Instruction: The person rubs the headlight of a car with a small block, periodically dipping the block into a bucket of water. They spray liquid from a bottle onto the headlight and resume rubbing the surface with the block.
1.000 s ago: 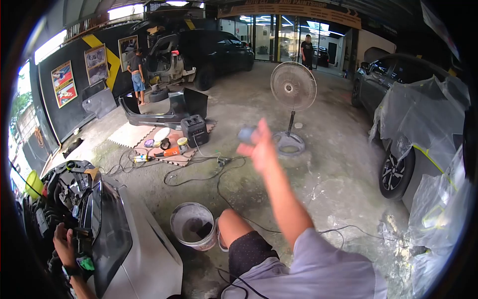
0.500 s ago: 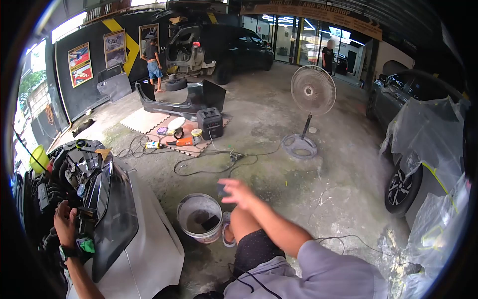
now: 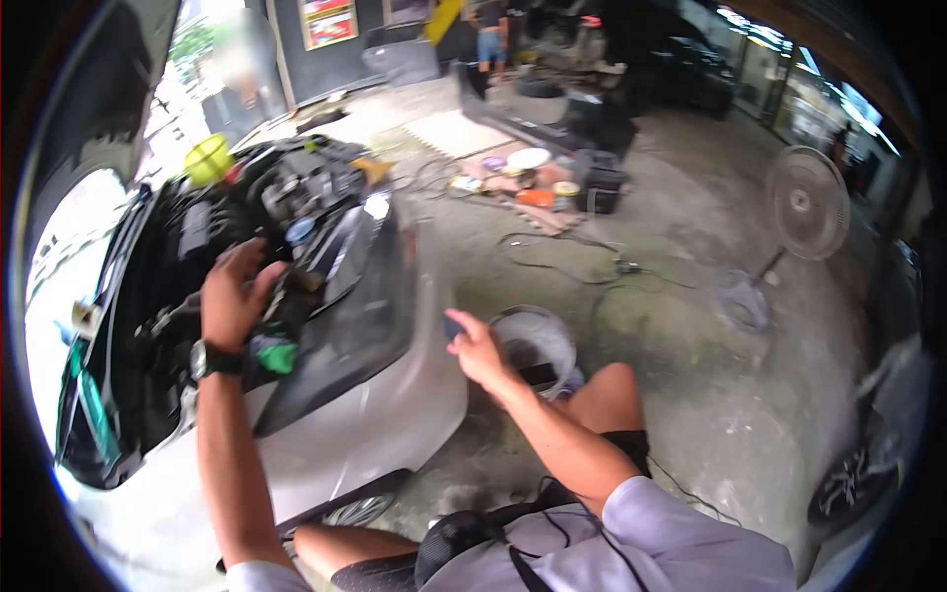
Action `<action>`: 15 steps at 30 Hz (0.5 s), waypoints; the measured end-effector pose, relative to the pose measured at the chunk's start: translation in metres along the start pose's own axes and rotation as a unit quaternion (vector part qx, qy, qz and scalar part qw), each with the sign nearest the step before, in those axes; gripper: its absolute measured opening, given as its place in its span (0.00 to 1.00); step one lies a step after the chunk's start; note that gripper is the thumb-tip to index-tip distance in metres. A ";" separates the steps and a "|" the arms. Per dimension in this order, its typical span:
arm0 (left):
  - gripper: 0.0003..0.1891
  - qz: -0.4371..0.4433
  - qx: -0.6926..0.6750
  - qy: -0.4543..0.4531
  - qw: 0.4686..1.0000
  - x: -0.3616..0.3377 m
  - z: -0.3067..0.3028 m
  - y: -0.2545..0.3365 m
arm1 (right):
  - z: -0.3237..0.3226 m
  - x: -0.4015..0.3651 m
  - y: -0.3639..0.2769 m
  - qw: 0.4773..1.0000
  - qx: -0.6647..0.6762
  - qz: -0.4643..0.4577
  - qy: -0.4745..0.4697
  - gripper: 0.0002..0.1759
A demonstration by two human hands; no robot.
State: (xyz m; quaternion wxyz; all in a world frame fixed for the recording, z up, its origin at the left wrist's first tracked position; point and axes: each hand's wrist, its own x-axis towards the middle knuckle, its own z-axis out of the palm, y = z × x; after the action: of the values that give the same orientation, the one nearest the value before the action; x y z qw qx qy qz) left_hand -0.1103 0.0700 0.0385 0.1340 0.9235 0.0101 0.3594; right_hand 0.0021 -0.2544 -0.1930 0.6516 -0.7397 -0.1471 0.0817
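My left hand [image 3: 233,299], with a watch on the wrist, is raised over the engine bay [image 3: 202,232] of the silver car [image 3: 345,469]. Its thumb and fingers are apart, with nothing seen in them. A green cloth [image 3: 275,356] lies just below it, beside the dark headlight [image 3: 360,345]. Near the car's front corner, my right hand [image 3: 480,352] is closed on a small dark pad [image 3: 453,327], whose details are blurred. Behind that hand stands a white bucket [image 3: 564,335] with a dark block [image 3: 539,375] inside.
Cables [image 3: 552,255] run over the concrete floor toward a pedestal fan [image 3: 809,202]. Farther back, foam mats [image 3: 449,133] carry cans and tools, near a black power unit [image 3: 597,181] and a loose bumper [image 3: 533,128]. One person [image 3: 490,39] stands at the back. A yellow-green bucket [image 3: 208,160] sits behind the engine bay.
My view has swung left toward the car, shifting the scene rightward. The right hand, with the dark pad, has come from over the floor beyond the bucket to the car's corner.
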 end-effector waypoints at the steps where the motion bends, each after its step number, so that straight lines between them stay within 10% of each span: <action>1: 0.27 0.018 0.018 0.007 1.000 -0.001 0.001 -0.005 | 0.014 0.002 -0.012 1.000 0.009 0.002 -0.019 0.31; 7: 0.28 0.028 0.073 -0.020 0.997 0.004 0.003 0.000 | 0.073 0.006 -0.011 0.899 -0.173 -0.400 0.037 0.31; 10: 0.30 0.025 0.081 -0.038 0.996 0.008 0.008 -0.002 | 0.067 0.050 -0.005 0.960 -0.149 -0.236 0.009 0.31; 11: 0.30 0.020 0.082 -0.038 0.996 0.010 0.008 0.001 | 0.049 0.053 -0.056 0.986 -0.139 -0.051 -0.073 0.32; 15: 0.31 0.016 0.094 -0.045 0.994 0.013 0.012 0.000 | 0.077 0.052 -0.037 0.925 -0.157 -0.346 0.005 0.36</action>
State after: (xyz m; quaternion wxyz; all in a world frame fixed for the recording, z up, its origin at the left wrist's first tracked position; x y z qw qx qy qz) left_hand -0.0928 0.0691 0.0386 0.0414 0.9474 0.0229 0.3166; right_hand 0.0228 -0.1618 -0.1636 0.5154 -0.7363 -0.4014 -0.1767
